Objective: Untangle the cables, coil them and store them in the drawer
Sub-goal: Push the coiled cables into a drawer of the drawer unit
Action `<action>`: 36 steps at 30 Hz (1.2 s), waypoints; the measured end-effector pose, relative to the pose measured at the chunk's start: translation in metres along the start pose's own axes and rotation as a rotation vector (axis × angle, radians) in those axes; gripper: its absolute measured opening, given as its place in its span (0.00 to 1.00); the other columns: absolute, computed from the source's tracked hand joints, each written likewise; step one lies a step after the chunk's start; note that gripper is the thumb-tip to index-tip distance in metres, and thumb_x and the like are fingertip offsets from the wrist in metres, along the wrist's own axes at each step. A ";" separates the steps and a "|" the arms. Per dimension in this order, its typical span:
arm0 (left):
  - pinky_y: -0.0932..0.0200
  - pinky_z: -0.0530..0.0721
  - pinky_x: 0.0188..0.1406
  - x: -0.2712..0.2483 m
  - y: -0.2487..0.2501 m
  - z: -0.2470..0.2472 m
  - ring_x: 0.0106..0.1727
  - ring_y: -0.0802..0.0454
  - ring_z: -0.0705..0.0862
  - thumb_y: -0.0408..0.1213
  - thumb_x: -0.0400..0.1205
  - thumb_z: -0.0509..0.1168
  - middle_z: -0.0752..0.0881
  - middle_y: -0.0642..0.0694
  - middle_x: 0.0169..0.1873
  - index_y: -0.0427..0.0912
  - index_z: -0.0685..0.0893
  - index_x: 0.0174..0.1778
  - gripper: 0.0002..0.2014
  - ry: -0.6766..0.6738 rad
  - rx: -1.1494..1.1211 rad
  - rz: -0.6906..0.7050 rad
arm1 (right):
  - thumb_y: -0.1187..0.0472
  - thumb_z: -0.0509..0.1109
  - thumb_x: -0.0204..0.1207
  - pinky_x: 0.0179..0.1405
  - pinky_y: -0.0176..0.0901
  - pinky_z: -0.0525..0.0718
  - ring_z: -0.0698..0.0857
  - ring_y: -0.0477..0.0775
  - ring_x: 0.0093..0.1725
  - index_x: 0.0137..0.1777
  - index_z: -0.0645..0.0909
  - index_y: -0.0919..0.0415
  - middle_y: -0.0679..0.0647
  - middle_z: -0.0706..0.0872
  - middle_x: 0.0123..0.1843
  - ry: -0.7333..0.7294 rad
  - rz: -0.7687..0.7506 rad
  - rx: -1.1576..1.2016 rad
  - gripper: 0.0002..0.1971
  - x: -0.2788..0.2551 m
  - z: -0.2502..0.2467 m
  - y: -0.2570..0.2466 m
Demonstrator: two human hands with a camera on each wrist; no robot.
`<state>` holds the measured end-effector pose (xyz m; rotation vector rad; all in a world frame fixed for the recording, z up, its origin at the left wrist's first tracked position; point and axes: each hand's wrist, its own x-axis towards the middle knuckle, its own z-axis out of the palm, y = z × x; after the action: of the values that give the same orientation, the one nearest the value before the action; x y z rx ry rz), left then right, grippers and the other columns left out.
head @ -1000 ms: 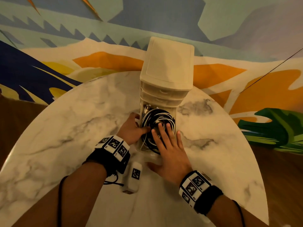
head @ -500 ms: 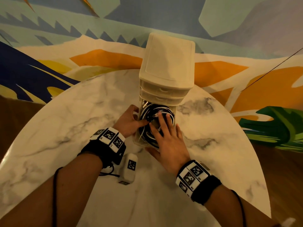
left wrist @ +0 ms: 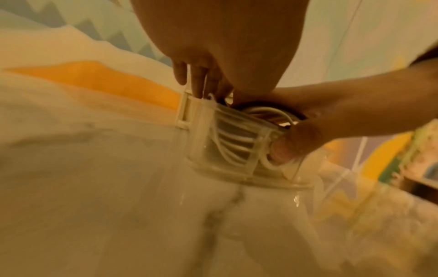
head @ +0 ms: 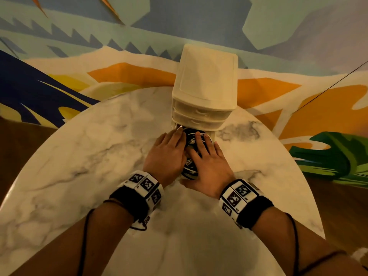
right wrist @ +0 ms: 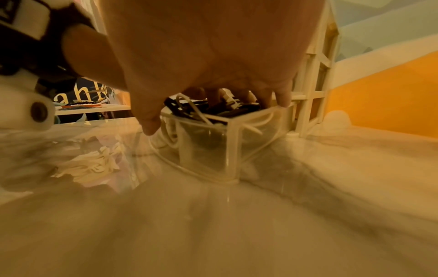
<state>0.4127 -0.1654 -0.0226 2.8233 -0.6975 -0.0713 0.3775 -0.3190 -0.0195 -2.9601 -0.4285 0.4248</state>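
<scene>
A cream drawer unit (head: 205, 86) stands at the far side of the marble table (head: 89, 156). Its clear bottom drawer (right wrist: 208, 150) is pulled out toward me and holds coiled black and white cables (head: 190, 168). My left hand (head: 169, 152) lies flat over the left part of the coil, fingers (left wrist: 196, 80) straight and dipping into the drawer. My right hand (head: 209, 160) presses on the right part with spread fingers, its thumb (left wrist: 291, 148) against the drawer's front wall. White cable loops (left wrist: 227, 142) show through the clear wall. Both hands hide much of the coil.
The two upper drawers (head: 199, 114) are closed. The table's curved edge (head: 298, 176) runs close on the right, with wooden floor beyond. A painted wall (head: 199, 26) rises right behind the unit. Bare marble lies left of the drawer and in front of my wrists.
My left hand has moved from the drawer's left side onto the top of the cables. The right hand has slid a little forward over the coil.
</scene>
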 end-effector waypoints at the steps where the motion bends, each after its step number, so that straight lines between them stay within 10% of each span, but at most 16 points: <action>1: 0.48 0.69 0.73 0.000 0.001 0.000 0.73 0.43 0.73 0.47 0.80 0.44 0.74 0.38 0.73 0.36 0.72 0.73 0.30 -0.027 0.018 -0.013 | 0.27 0.62 0.65 0.82 0.62 0.44 0.40 0.64 0.84 0.81 0.51 0.47 0.61 0.41 0.86 0.013 0.003 -0.001 0.48 0.000 0.001 -0.001; 11: 0.50 0.55 0.80 0.014 0.000 -0.004 0.82 0.47 0.56 0.50 0.81 0.52 0.61 0.41 0.80 0.39 0.62 0.77 0.30 -0.111 0.002 0.016 | 0.29 0.65 0.61 0.82 0.62 0.49 0.46 0.64 0.84 0.80 0.52 0.46 0.60 0.48 0.86 0.036 0.013 -0.007 0.49 -0.001 -0.001 -0.003; 19: 0.51 0.73 0.69 0.019 -0.006 -0.020 0.71 0.46 0.72 0.49 0.80 0.53 0.73 0.42 0.70 0.41 0.72 0.68 0.23 -0.090 0.011 0.113 | 0.30 0.65 0.59 0.81 0.61 0.50 0.48 0.64 0.84 0.78 0.55 0.46 0.60 0.48 0.85 0.009 -0.006 0.007 0.48 0.001 -0.015 0.000; 26: 0.58 0.42 0.79 -0.008 0.002 -0.011 0.83 0.48 0.52 0.54 0.80 0.33 0.55 0.40 0.82 0.38 0.54 0.82 0.36 -0.179 -0.026 0.106 | 0.32 0.63 0.66 0.82 0.64 0.47 0.40 0.64 0.84 0.83 0.43 0.48 0.60 0.40 0.86 -0.026 -0.023 -0.006 0.50 0.004 -0.009 0.004; 36: 0.51 0.45 0.82 0.001 0.015 -0.001 0.84 0.49 0.47 0.48 0.86 0.43 0.51 0.43 0.83 0.40 0.51 0.82 0.29 -0.162 0.041 -0.016 | 0.33 0.61 0.73 0.83 0.58 0.44 0.35 0.52 0.84 0.84 0.43 0.55 0.51 0.40 0.86 0.088 0.097 0.131 0.48 -0.010 0.005 0.000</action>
<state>0.4073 -0.1784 -0.0177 2.8863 -0.7179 -0.2945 0.3667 -0.3220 -0.0214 -2.8663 -0.2381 0.3175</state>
